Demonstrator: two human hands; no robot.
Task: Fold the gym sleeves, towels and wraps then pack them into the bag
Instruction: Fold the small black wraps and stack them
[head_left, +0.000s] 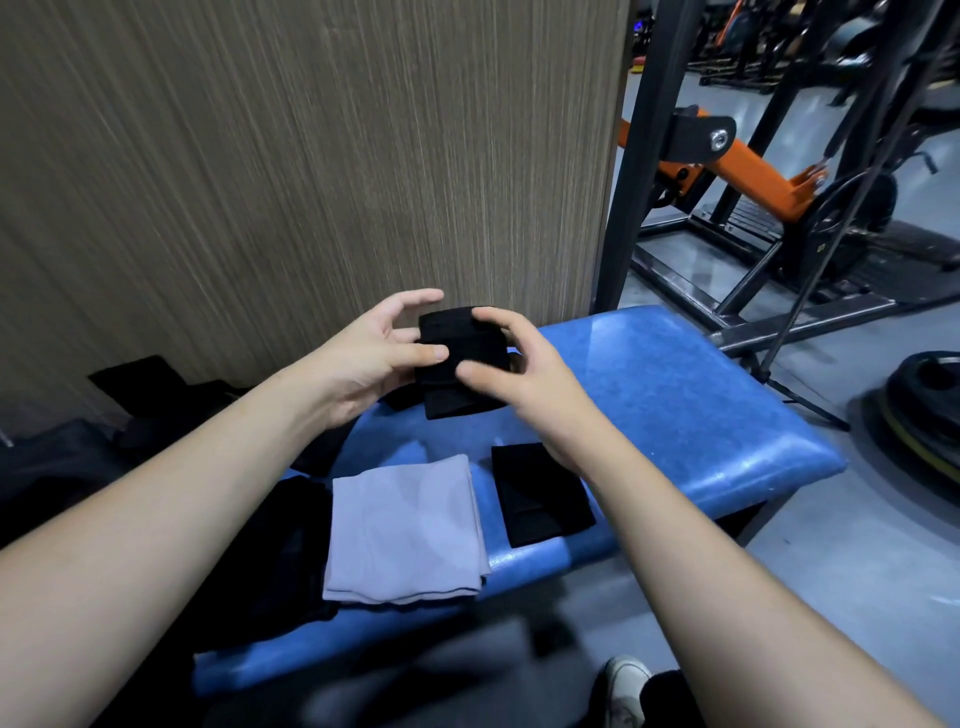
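1. Both hands are raised over the far half of a blue padded bench (675, 395), sharing one black wrap (457, 345) held clear of the pad.
2. Left hand (374, 358): thumb pressed on the wrap's near left face, fingers curved behind its far edge, index finger lifted free above it.
3. Right hand (519, 374): thumb and fingertips pinch the wrap's right side, top and bottom.
4. The wrap looks folded into a small block; a loose black end hangs below it, reaching down to the bench top.
5. On the near part of the bench lies a folded grey towel (405, 530), flat, squared up.
6. Just right of the towel, apart from it, a folded black sleeve (540, 493) lies flat, partly under the right forearm.
7. Left of the towel, touching its edge, sits a heap of dark fabric (270, 561); too dark to tell the pieces apart.
8. Further left, against the wood-grain wall (311, 156), a black bag (62, 467) sits low. Its opening and contents cannot be made out.
9. Right background: orange gym machine (753, 176) and weight plates (919, 415) on the floor.
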